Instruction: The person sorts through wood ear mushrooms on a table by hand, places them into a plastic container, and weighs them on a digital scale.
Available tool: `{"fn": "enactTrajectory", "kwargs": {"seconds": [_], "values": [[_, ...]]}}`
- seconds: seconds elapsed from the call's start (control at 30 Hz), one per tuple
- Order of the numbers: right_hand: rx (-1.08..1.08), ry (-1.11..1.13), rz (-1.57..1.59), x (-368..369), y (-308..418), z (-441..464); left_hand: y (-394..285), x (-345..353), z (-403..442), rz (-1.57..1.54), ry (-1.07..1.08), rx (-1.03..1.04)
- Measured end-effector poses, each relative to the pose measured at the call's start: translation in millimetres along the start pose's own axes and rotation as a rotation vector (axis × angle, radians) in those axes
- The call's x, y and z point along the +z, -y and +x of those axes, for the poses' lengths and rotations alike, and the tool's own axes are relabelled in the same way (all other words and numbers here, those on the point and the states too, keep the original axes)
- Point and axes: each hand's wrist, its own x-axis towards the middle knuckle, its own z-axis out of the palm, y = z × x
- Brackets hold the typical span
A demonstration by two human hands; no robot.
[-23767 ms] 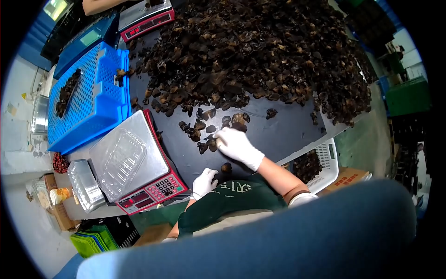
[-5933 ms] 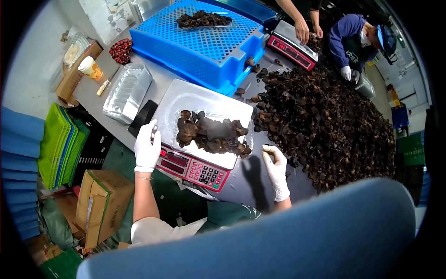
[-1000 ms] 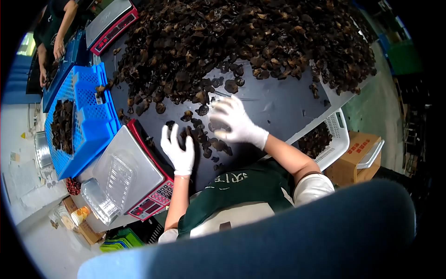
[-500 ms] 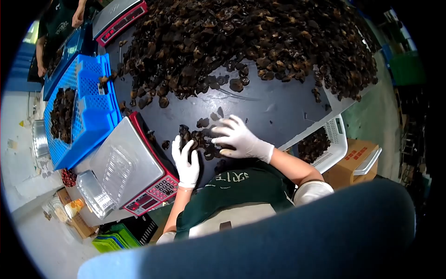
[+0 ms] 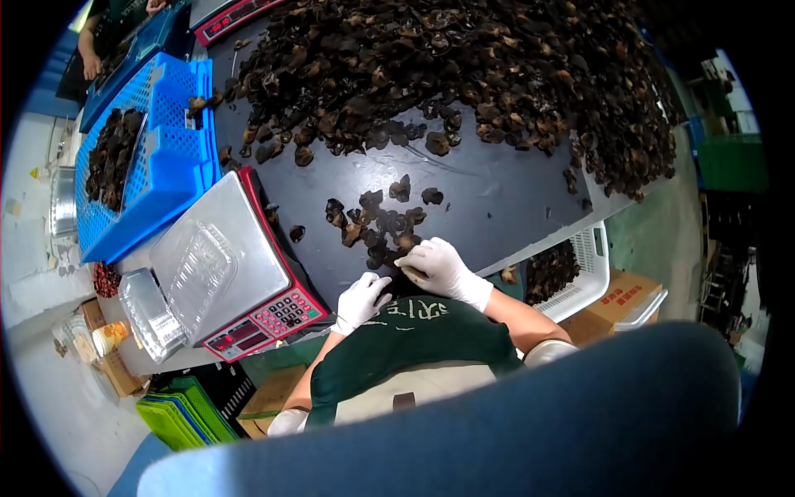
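Note:
Both my hands wear white gloves and are close to the table's near edge, by my dark green apron (image 5: 414,331). My left hand (image 5: 362,303) has its fingers curled together beside the scale; what they hold, if anything, is hidden. My right hand (image 5: 445,269) is closed too, fingertips bent down at the near end of a small loose group of dark wood ear mushrooms (image 5: 385,228). Whether a piece is between those fingers does not show. A few single pieces lie just beyond the group.
A large heap of wood ears (image 5: 431,74) covers the table's far side. On my left stand a scale (image 5: 273,257) bearing a clear plastic tray (image 5: 199,269), and a blue basket (image 5: 149,186). A white basket (image 5: 592,265) is at the right. Another person's hand (image 5: 91,66) shows far left.
Both hands have drawn back toward my body, off the small group of mushrooms, and their spread fingers have curled in. The group is now more exposed. The camera view has shifted slightly.

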Motion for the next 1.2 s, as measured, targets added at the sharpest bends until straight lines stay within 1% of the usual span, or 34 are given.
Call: {"fn": "enactTrajectory", "kwargs": {"seconds": [0.03, 0.1, 0.13, 0.17, 0.2, 0.3, 0.33, 0.37, 0.4, 0.43, 0.47, 0.63, 0.7, 0.73, 0.77, 0.83, 0.87, 0.9, 0.97, 1.03, 1.13, 1.2], "values": [[-0.008, -0.06, 0.003, 1.7, 1.9, 6.2, 1.3, 0.9, -0.3, 0.001, -0.007, -0.002], [0.003, -0.048, -0.022, 4.4, 4.7, 20.6, 2.6, 1.8, -0.6, -0.065, 0.032, 0.007], [0.005, -0.078, -0.003, 1.2, 10.5, 33.1, 3.6, 0.9, -1.4, -0.064, 0.027, 0.007], [0.006, -0.108, 0.016, 0.6, 13.9, 43.0, 5.4, -1.2, -2.8, -0.138, 0.011, -0.018], [0.021, -0.052, 0.002, 2.4, 14.0, 48.5, 3.7, -6.1, -1.4, -0.212, -0.004, -0.044], [-0.072, -0.039, -0.141, 10.6, 7.0, 55.8, -2.7, -21.8, 1.5, -0.407, -0.238, -0.216], [-0.063, -0.052, -0.183, 14.4, -0.2, 55.1, 0.1, -23.9, 4.1, -0.437, -0.335, -0.252], [-0.055, -0.063, -0.222, 16.9, -8.8, 53.3, 7.7, -25.1, 5.7, -0.414, -0.379, -0.267], [0.0, -0.1, -0.274, 14.7, -14.2, 53.3, 11.1, -27.8, 8.8, -0.416, -0.395, -0.281], [0.034, -0.114, -0.26, 8.9, -19.7, 51.5, 14.4, -30.1, 12.6, -0.42, -0.411, -0.295], [0.06, -0.124, -0.239, 1.7, -24.3, 50.5, 19.4, -31.1, 17.5, -0.361, -0.44, -0.225], [0.152, -0.183, -0.106, -30.5, -28.7, 48.2, 33.2, -43.1, 55.3, -0.166, -0.545, -0.169], [0.154, -0.202, -0.069, -35.4, -34.2, 47.0, 39.1, -43.6, 72.7, -0.114, -0.558, -0.182], [0.166, -0.251, -0.085, -35.7, -36.8, 45.3, 42.7, -41.2, 78.7, -0.139, -0.535, -0.245], [0.178, -0.301, -0.101, -36.5, -39.5, 43.8, 46.8, -38.9, 82.4, -0.142, -0.534, -0.241], [0.19, -0.293, -0.088, -39.4, -45.8, 39.1, 58.2, -33.5, 85.8, -0.08, -0.464, -0.246], [0.207, -0.296, -0.094, -39.0, -49.1, 36.2, 64.8, -30.5, 85.9, -0.103, -0.499, -0.198], [0.226, -0.299, -0.1, -39.6, -51.1, 33.5, 65.4, -31.9, 84.5, -0.152, -0.506, -0.21], [0.237, -0.281, -0.103, -42.1, -53.0, 29.0, 66.4, -34.1, 80.4, -0.155, -0.562, -0.184], [0.297, -0.202, -0.09, -41.0, -52.8, 24.3, 60.0, -40.6, 77.0, -0.17, -0.58, -0.202], [0.322, -0.169, -0.037, -40.4, -44.1, 24.2, 49.5, -47.5, 74.8, -0.2, -0.608, -0.202], [0.299, -0.194, -0.066, -38.3, -47.8, 24.9, 46.0, -49.5, 74.6, -0.199, -0.634, -0.188]]}}
